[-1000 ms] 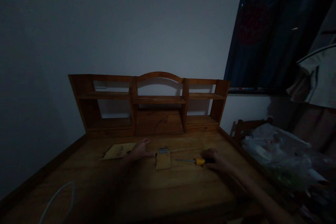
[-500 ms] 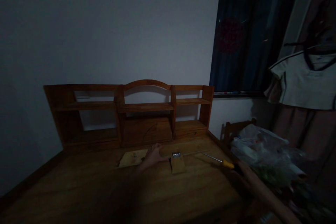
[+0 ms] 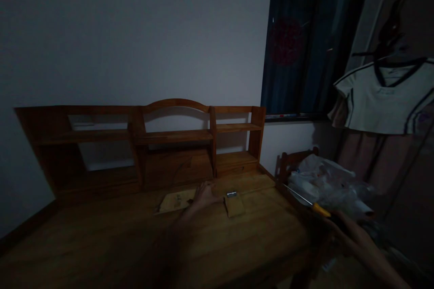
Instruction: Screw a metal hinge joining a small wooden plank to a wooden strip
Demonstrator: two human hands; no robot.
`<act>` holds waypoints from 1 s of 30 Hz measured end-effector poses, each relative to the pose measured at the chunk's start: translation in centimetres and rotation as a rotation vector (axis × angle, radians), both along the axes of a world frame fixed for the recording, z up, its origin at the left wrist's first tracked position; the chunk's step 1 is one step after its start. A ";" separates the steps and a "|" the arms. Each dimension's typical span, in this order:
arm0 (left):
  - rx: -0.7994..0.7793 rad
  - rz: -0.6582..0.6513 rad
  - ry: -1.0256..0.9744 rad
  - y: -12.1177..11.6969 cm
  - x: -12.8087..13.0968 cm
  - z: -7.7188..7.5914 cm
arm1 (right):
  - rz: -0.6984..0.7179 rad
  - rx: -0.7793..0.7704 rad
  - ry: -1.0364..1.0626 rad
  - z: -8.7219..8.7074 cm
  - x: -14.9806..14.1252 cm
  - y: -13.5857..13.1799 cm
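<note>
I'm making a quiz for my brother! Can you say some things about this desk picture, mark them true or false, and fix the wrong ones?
1. The right hand holds a screwdriver. True.
2. The screwdriver's tip touches the small metal hinge. False: it is apart from the hinge, off to its right.
3. The white shirt lies on the desk. False: the shirt hangs to the right of the window.
4. The left hand holds a second screwdriver. False: no screwdriver shows there.
5. A wooden shelf unit stands at the back of the desk. True.
</note>
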State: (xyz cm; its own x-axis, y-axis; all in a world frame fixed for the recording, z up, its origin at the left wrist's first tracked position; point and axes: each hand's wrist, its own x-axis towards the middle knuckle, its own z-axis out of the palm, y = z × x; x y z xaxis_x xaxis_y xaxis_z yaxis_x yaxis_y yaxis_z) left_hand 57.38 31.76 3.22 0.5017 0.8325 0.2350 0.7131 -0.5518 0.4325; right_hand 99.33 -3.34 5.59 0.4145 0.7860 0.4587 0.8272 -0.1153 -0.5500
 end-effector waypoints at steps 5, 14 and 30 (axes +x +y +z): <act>0.019 0.040 -0.029 0.0 0.3 -0.8 | -0.002 -0.026 0.020 -0.3 0.4 0.0; 0.056 0.032 -0.058 -0.2 0.3 -1.1 | -0.029 -0.002 0.030 -0.6 -0.3 -1.0; 0.017 -0.005 -0.055 -1.8 11.1 -0.5 | 0.026 -0.058 -0.187 -2.4 -2.2 -0.2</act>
State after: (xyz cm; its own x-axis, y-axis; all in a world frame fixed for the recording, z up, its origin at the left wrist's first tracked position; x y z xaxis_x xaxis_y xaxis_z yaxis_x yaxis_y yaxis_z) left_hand 68.46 29.97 2.70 0.4916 0.8259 0.2762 0.6860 -0.5626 0.4614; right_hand 97.17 -3.51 3.15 0.3056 0.8229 0.4791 0.9174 -0.1197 -0.3796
